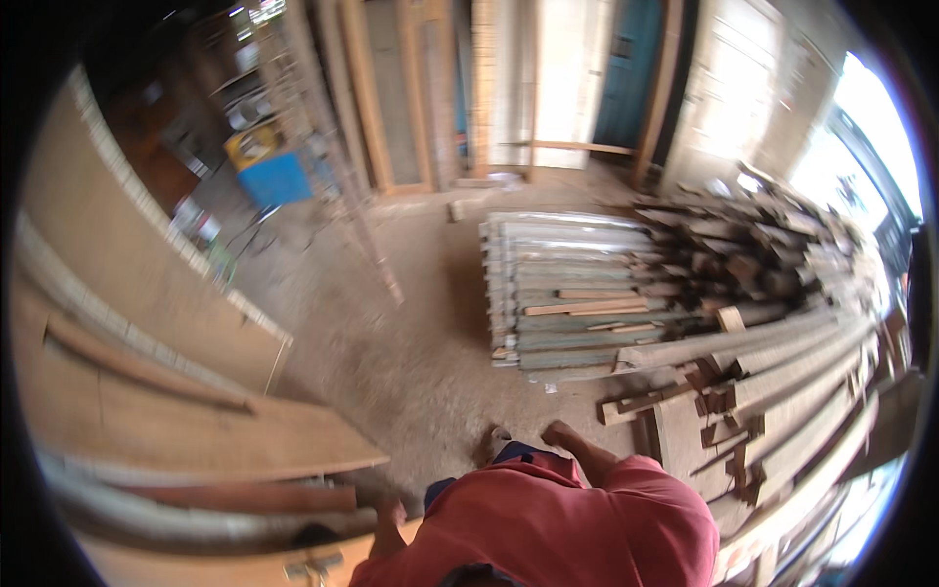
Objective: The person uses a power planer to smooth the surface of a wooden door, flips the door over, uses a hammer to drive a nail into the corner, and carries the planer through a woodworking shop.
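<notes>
My right hand (558, 431) hangs in front of my red shirt (538, 519), above the floor. It is small and blurred, so its fingers do not show clearly, and I see nothing long or large in it. At the lower left, my left hand (392, 513) is beside the end of a long board (264, 497) in a stack of wood. Whether it touches the board I cannot tell; its fingers are smeared. Nearest to my right hand are the wooden offcuts (675, 421) on the right.
Wide wooden panels (186, 274) lean along the left. Ribbed sheets (567, 240) lie on the right with loose sticks on top, beside a heap of timber (763, 245). Door frames (401, 98) stand at the back, near a blue box (275, 180) on the concrete floor (391, 362).
</notes>
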A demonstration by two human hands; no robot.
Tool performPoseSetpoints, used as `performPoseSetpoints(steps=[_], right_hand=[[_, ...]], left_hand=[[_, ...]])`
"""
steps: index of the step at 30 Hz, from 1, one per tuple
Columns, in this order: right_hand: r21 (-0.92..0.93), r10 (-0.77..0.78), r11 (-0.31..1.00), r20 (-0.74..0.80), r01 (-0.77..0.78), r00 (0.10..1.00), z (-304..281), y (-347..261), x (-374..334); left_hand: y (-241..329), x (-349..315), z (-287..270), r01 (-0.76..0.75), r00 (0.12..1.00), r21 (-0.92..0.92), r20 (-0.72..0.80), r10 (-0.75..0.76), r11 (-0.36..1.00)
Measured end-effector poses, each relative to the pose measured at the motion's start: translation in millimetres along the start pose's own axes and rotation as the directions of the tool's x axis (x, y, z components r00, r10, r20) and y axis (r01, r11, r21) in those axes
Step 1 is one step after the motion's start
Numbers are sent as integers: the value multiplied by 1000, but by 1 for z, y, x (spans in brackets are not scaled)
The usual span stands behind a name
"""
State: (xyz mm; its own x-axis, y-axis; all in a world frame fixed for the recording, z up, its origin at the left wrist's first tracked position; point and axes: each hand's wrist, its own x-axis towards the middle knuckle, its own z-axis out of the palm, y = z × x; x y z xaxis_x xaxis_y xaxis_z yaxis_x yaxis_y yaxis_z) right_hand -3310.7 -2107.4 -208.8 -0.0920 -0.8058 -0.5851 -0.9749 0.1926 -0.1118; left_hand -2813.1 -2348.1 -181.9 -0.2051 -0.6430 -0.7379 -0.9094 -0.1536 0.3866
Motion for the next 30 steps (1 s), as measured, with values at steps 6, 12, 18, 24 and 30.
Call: performPoseSetpoints(steps=[6, 12, 18, 24, 30], right_hand=[[807, 384, 561, -451, 183, 806, -101, 13, 27], [986, 890, 28, 50, -163, 454, -113, -58, -20], [904, 911, -413, 408, -114, -63, -64, -196, -34], [764, 890, -173, 391, -621, 234, -38, -327, 23], [786, 824, -289, 495, -547, 276, -9, -382, 39]], left_hand=[[114, 65, -26, -234, 929, 399, 362, 83, 886], [282, 224, -104, -483, 848, 561, 491, 200, 672], [508, 323, -143, -611, 789, 579, 397, 469, 539], [595, 316, -110, -824, 567, 415, 595, 570, 386], [531, 225, -65, -897, 441, 351, 764, 472, 269]])
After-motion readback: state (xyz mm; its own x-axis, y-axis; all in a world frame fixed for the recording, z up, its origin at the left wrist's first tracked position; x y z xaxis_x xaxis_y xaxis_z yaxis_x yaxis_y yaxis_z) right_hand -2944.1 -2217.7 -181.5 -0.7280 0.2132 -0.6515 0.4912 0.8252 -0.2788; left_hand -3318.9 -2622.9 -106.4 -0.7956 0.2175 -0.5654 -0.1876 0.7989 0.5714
